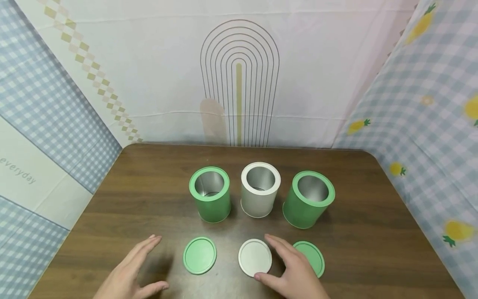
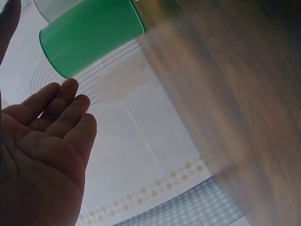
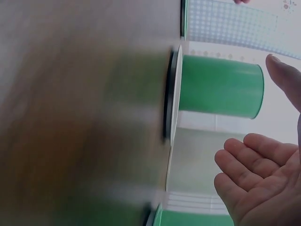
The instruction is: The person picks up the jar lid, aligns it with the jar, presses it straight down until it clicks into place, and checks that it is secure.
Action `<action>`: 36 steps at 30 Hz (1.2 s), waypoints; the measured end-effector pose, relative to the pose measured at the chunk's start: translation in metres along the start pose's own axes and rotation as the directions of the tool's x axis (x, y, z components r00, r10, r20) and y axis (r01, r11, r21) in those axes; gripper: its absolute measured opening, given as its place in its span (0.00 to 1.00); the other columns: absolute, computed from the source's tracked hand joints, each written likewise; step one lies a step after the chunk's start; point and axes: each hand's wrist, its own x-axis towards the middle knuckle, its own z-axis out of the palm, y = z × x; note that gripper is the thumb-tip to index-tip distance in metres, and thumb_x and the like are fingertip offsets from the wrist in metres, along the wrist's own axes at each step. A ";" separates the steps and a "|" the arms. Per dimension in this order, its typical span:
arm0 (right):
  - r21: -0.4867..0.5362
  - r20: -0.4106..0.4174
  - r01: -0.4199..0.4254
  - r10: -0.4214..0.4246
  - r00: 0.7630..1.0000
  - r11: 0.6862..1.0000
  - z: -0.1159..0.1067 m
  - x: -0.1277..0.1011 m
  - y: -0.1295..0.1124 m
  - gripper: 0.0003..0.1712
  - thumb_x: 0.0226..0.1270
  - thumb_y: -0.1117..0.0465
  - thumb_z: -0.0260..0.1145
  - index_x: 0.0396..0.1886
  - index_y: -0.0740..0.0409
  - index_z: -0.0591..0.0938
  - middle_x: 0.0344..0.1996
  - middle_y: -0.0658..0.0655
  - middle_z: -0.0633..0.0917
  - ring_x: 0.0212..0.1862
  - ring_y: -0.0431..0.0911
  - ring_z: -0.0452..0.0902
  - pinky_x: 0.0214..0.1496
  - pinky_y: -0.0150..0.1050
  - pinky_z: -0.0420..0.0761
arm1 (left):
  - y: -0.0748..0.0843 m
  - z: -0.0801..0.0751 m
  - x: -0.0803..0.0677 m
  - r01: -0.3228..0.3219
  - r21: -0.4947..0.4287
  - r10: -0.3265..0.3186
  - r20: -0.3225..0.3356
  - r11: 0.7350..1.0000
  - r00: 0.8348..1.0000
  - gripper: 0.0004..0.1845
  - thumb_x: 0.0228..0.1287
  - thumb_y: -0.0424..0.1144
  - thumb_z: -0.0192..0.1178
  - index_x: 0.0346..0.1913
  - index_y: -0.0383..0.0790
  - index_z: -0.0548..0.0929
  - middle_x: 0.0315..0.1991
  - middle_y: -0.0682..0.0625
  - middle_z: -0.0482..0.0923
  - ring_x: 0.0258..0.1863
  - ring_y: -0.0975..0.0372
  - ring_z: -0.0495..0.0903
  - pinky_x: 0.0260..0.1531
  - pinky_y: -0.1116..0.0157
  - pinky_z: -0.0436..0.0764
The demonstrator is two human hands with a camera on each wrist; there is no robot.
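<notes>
White and round, the flat tin lid (image 1: 255, 257) lies on the wooden counter (image 1: 373, 232) between two green lids (image 1: 199, 255), before the white tin (image 1: 260, 189). Right hand (image 1: 295, 270), fingers spread and empty, arches over its right edge. Left hand (image 1: 128, 272) hovers open, left of the lids, near the counter's front edge.

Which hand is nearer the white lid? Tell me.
Right. The right hand is at the white lid, thumb and fingers around its right edge. The left hand is well off to the lid's left, beyond the left green lid.
</notes>
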 end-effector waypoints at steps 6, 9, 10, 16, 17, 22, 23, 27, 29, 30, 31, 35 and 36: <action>0.034 0.032 -0.010 0.008 0.999 0.999 0.007 0.004 -0.006 0.46 0.44 0.40 0.83 0.62 0.54 0.80 0.58 0.45 0.82 0.58 0.42 0.80 0.54 0.42 0.83 | 0.001 0.002 0.000 0.005 -0.008 -0.005 0.016 1.000 1.000 0.49 0.54 0.65 0.69 0.67 0.29 0.73 0.64 0.46 0.73 0.72 0.71 0.61 0.64 0.84 0.58; 0.034 0.049 -0.027 0.025 0.998 0.999 0.009 0.005 -0.008 0.45 0.44 0.40 0.83 0.62 0.53 0.80 0.58 0.44 0.82 0.57 0.41 0.80 0.54 0.41 0.83 | 0.003 0.002 0.000 0.025 0.003 -0.025 0.029 1.000 0.999 0.49 0.52 0.65 0.71 0.68 0.30 0.72 0.65 0.47 0.73 0.72 0.72 0.61 0.64 0.84 0.58; 0.033 0.055 -0.034 0.033 0.998 0.999 0.009 0.005 -0.009 0.45 0.44 0.40 0.83 0.62 0.53 0.80 0.58 0.44 0.82 0.57 0.41 0.80 0.54 0.41 0.83 | 0.004 0.002 0.000 0.031 0.008 -0.031 0.033 0.999 0.999 0.50 0.52 0.65 0.71 0.68 0.31 0.72 0.65 0.47 0.73 0.72 0.72 0.61 0.64 0.84 0.58; 0.029 0.112 -0.081 0.078 0.991 0.996 0.012 0.008 -0.013 0.45 0.45 0.40 0.82 0.63 0.52 0.80 0.59 0.45 0.82 0.58 0.41 0.80 0.54 0.40 0.82 | 0.007 0.003 0.001 0.053 0.027 -0.054 0.049 0.998 0.997 0.50 0.50 0.64 0.73 0.69 0.34 0.72 0.64 0.47 0.74 0.71 0.75 0.60 0.63 0.85 0.57; 0.025 0.122 -0.087 0.083 0.989 0.996 0.013 0.008 -0.014 0.45 0.45 0.40 0.82 0.63 0.52 0.80 0.59 0.45 0.82 0.57 0.41 0.80 0.54 0.40 0.82 | 0.007 0.004 0.001 0.054 0.026 -0.055 0.051 0.998 0.997 0.50 0.49 0.64 0.73 0.69 0.33 0.72 0.63 0.47 0.74 0.71 0.75 0.60 0.63 0.85 0.57; 0.010 0.150 -0.095 0.093 0.984 0.995 0.015 0.010 -0.018 0.44 0.45 0.41 0.82 0.62 0.53 0.80 0.58 0.46 0.82 0.57 0.43 0.80 0.54 0.41 0.82 | 0.008 0.007 0.002 0.048 0.018 -0.049 0.059 0.999 0.997 0.50 0.48 0.63 0.75 0.67 0.30 0.73 0.63 0.47 0.74 0.71 0.75 0.60 0.63 0.85 0.57; 0.008 0.151 -0.090 0.088 0.985 0.996 0.015 0.011 -0.019 0.43 0.45 0.41 0.82 0.61 0.54 0.81 0.58 0.46 0.82 0.57 0.43 0.80 0.54 0.42 0.83 | 0.008 0.008 0.002 0.048 0.015 -0.049 0.061 0.999 0.997 0.50 0.48 0.62 0.75 0.66 0.30 0.73 0.64 0.47 0.74 0.71 0.75 0.60 0.63 0.85 0.57; 0.003 0.150 -0.052 0.051 0.987 0.999 0.017 0.011 -0.021 0.43 0.47 0.41 0.81 0.60 0.56 0.81 0.58 0.46 0.82 0.56 0.45 0.81 0.54 0.43 0.83 | 0.008 0.010 0.000 0.062 0.014 -0.062 0.070 0.998 0.996 0.50 0.47 0.62 0.76 0.66 0.30 0.73 0.64 0.47 0.74 0.71 0.77 0.59 0.63 0.85 0.57; -0.005 0.152 -0.039 0.039 0.988 0.999 0.019 0.011 -0.021 0.43 0.46 0.42 0.82 0.61 0.56 0.81 0.57 0.46 0.83 0.56 0.45 0.81 0.55 0.43 0.82 | 0.009 0.011 0.000 0.068 0.013 -0.069 0.077 0.998 0.995 0.51 0.46 0.61 0.77 0.66 0.30 0.73 0.63 0.45 0.75 0.71 0.77 0.58 0.63 0.86 0.57; -0.009 0.156 -0.036 0.037 0.987 0.999 0.020 0.011 -0.022 0.43 0.46 0.42 0.82 0.61 0.56 0.81 0.58 0.47 0.83 0.56 0.45 0.81 0.55 0.43 0.82 | 0.009 0.011 -0.001 0.071 0.014 -0.072 0.080 0.997 0.994 0.51 0.44 0.60 0.78 0.66 0.30 0.73 0.62 0.44 0.75 0.71 0.77 0.58 0.63 0.86 0.57; -0.014 0.161 -0.035 0.037 0.986 0.999 0.021 0.011 -0.022 0.43 0.46 0.42 0.82 0.61 0.56 0.81 0.58 0.47 0.83 0.57 0.46 0.81 0.55 0.43 0.82 | 0.009 0.011 -0.001 0.074 0.015 -0.075 0.084 0.997 0.994 0.51 0.43 0.59 0.80 0.67 0.31 0.73 0.62 0.43 0.75 0.71 0.77 0.58 0.63 0.86 0.57; -0.021 0.195 -0.047 0.050 0.980 0.999 0.022 0.013 -0.025 0.43 0.47 0.42 0.81 0.62 0.56 0.80 0.59 0.49 0.82 0.59 0.48 0.80 0.58 0.46 0.81 | 0.009 0.012 -0.001 0.082 0.028 -0.085 0.090 0.996 0.992 0.52 0.40 0.57 0.81 0.67 0.32 0.72 0.62 0.43 0.75 0.71 0.78 0.58 0.62 0.86 0.57; -0.020 0.203 -0.051 0.054 0.978 0.999 0.022 0.013 -0.025 0.43 0.48 0.42 0.81 0.62 0.56 0.80 0.59 0.50 0.82 0.59 0.48 0.80 0.59 0.47 0.81 | 0.009 0.012 -0.001 0.084 0.032 -0.086 0.089 0.996 0.992 0.52 0.41 0.57 0.81 0.67 0.32 0.73 0.62 0.43 0.75 0.71 0.78 0.58 0.62 0.86 0.58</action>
